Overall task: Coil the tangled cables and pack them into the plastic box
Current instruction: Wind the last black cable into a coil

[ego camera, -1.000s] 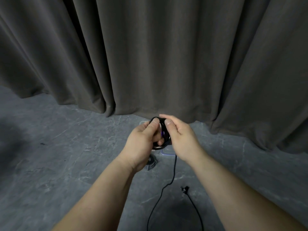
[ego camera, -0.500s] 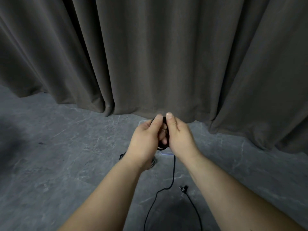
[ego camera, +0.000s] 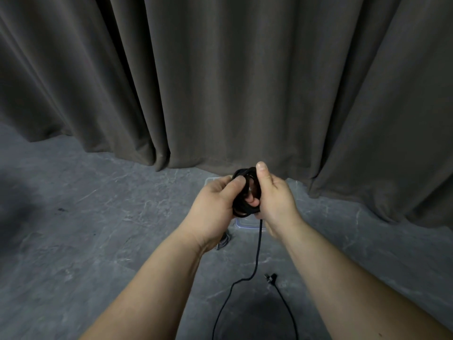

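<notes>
My left hand (ego camera: pixel 215 204) and right hand (ego camera: pixel 274 200) both grip the black cable coil (ego camera: pixel 244 192) above the plastic box (ego camera: pixel 241 223). I should keep loops even while winding the hanging tail (ego camera: pixel 256 256).

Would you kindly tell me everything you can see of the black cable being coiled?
The black cable is thin, matte and round, likely rubber-sheathed. Several loops form a small upright coil, held above the floor between the left hand and right hand, whose fingers and thumbs grip it. A loose tail hangs from the coil, bends on the grey floor and runs out of view below. No plug on it is visible.
</notes>
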The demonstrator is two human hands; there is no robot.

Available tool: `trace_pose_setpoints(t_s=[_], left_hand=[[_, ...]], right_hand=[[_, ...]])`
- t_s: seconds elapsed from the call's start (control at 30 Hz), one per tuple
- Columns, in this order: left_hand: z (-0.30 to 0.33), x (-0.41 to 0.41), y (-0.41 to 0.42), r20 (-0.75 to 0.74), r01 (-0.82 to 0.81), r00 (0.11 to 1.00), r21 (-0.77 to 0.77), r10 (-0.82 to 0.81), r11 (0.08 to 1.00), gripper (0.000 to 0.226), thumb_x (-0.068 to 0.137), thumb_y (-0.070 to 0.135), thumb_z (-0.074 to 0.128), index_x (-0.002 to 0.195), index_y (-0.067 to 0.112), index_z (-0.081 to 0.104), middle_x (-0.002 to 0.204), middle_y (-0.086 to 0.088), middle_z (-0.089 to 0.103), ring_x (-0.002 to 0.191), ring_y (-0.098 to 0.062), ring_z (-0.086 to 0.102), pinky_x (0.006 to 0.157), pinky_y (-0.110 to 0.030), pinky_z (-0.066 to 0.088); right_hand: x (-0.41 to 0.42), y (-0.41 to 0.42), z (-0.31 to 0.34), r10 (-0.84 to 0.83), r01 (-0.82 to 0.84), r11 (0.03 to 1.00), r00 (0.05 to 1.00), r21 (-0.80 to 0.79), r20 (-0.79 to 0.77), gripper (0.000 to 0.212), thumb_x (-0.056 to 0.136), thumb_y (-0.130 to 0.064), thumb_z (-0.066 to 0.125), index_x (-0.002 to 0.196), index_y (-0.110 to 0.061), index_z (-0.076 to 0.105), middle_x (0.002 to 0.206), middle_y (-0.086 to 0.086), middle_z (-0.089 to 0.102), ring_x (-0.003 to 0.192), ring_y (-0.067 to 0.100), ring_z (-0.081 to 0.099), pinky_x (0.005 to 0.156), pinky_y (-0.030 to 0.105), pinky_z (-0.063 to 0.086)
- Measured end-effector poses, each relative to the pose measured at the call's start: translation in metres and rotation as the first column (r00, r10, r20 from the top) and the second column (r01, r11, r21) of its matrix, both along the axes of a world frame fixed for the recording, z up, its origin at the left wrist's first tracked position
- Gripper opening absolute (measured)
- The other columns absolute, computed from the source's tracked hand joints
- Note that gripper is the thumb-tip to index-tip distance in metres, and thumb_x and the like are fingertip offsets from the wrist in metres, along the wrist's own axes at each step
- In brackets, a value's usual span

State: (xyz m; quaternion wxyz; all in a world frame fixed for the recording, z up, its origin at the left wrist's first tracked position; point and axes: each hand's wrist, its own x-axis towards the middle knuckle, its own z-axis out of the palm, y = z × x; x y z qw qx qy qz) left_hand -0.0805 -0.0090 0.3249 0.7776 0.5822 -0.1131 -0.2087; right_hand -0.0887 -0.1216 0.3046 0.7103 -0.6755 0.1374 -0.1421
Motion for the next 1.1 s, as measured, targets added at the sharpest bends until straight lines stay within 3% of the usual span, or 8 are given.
trace_pose_setpoints(t_s=[0.1, 0.23, 0.4, 0.63, 0.8, 0.9, 1.0, 1.1], left_hand=[[0.002, -0.001, 0.000, -0.045, -0.028, 0.999, -0.037, 0.027, 0.999, 0.023, 0.100, 0.010, 0.043, 0.087, 0.001, 0.060, 0.059, -0.003, 0.062, 0.061, -0.015, 0.060, 0.080, -0.039, 0.050], [0.008, -0.004, -0.002, -0.124, -0.008, 0.992, -0.147, -0.010, 0.989, 0.019, 0.097, 0.015, 0.047, 0.100, -0.001, 0.055, 0.053, 0.001, 0.053, 0.057, -0.012, 0.052, 0.073, -0.033, 0.045], [0.007, -0.001, -0.001, -0.017, 0.024, 1.000, -0.050, -0.025, 0.998, 0.013, 0.094, 0.002, 0.050, 0.082, 0.003, 0.054, 0.054, 0.000, 0.050, 0.052, -0.010, 0.052, 0.064, -0.029, 0.053], [0.001, 0.001, 0.001, -0.031, 0.076, 0.996, -0.108, -0.080, 0.991, 0.013, 0.096, 0.003, 0.047, 0.093, 0.003, 0.060, 0.065, -0.002, 0.063, 0.071, -0.014, 0.062, 0.076, -0.030, 0.056], [0.000, -0.004, -0.007, -0.051, -0.056, 0.998, -0.195, 0.047, 0.979, 0.011, 0.094, 0.007, 0.051, 0.091, 0.002, 0.060, 0.061, 0.000, 0.058, 0.066, -0.012, 0.057, 0.069, -0.023, 0.054], [0.001, -0.004, -0.012, -0.097, -0.110, 0.991, -0.230, 0.089, 0.967, 0.017, 0.100, 0.010, 0.043, 0.091, 0.000, 0.055, 0.057, 0.000, 0.047, 0.056, -0.011, 0.048, 0.055, -0.023, 0.050], [0.004, -0.002, -0.013, -0.136, -0.125, 0.986, -0.243, 0.094, 0.962, 0.022, 0.102, 0.010, 0.037, 0.089, 0.000, 0.052, 0.054, 0.000, 0.036, 0.049, -0.009, 0.038, 0.046, -0.020, 0.044], [0.000, 0.003, -0.012, -0.122, -0.160, 0.983, -0.199, 0.138, 0.967, 0.025, 0.102, 0.011, 0.038, 0.085, 0.002, 0.053, 0.053, 0.002, 0.033, 0.049, -0.009, 0.035, 0.052, -0.021, 0.039]], right_hand=[[-0.001, 0.002, 0.001, 0.038, -0.036, 0.997, 0.999, 0.072, -0.035, 0.049, 0.102, -0.041, 0.038, 0.063, -0.020, 0.059, 0.044, -0.009, 0.046, 0.040, 0.004, 0.039, 0.042, 0.016, 0.024], [-0.001, 0.005, 0.000, 0.060, -0.062, 0.996, 0.998, 0.062, 0.028, 0.051, 0.104, -0.034, 0.036, 0.062, -0.034, 0.066, 0.047, -0.010, 0.048, 0.043, 0.003, 0.043, 0.045, 0.017, 0.030], [0.000, 0.002, -0.004, 0.049, -0.049, 0.999, 0.998, -0.004, 0.049, 0.045, 0.103, -0.035, 0.038, 0.066, -0.030, 0.063, 0.050, -0.006, 0.048, 0.049, 0.007, 0.044, 0.050, 0.021, 0.035], [-0.004, -0.002, 0.001, 0.077, -0.080, 0.995, 0.996, 0.052, 0.043, 0.041, 0.104, -0.031, 0.034, 0.072, -0.016, 0.055, 0.044, -0.010, 0.049, 0.040, 0.001, 0.041, 0.037, 0.011, 0.030], [-0.001, -0.002, 0.000, 0.061, -0.059, 0.989, 0.998, 0.137, -0.008, 0.040, 0.103, -0.037, 0.036, 0.074, -0.021, 0.059, 0.047, -0.011, 0.050, 0.040, 0.000, 0.042, 0.036, 0.014, 0.024], [-0.001, -0.002, 0.002, 0.089, -0.087, 0.982, 0.996, 0.168, -0.003, 0.040, 0.103, -0.035, 0.037, 0.075, -0.020, 0.061, 0.052, -0.005, 0.055, 0.042, 0.003, 0.043, 0.036, 0.015, 0.024], [0.000, -0.006, -0.002, 0.062, -0.062, 0.998, 0.998, 0.019, 0.005, 0.034, 0.102, -0.033, 0.041, 0.081, -0.021, 0.066, 0.063, 0.007, 0.057, 0.049, 0.010, 0.047, 0.040, 0.019, 0.030], [-0.002, -0.014, -0.006, 0.030, -0.013, 0.968, 0.997, -0.252, 0.065, 0.024, 0.101, -0.028, 0.043, 0.110, -0.040, 0.062, 0.082, -0.003, 0.064, 0.061, 0.010, 0.056, 0.048, 0.025, 0.045]])
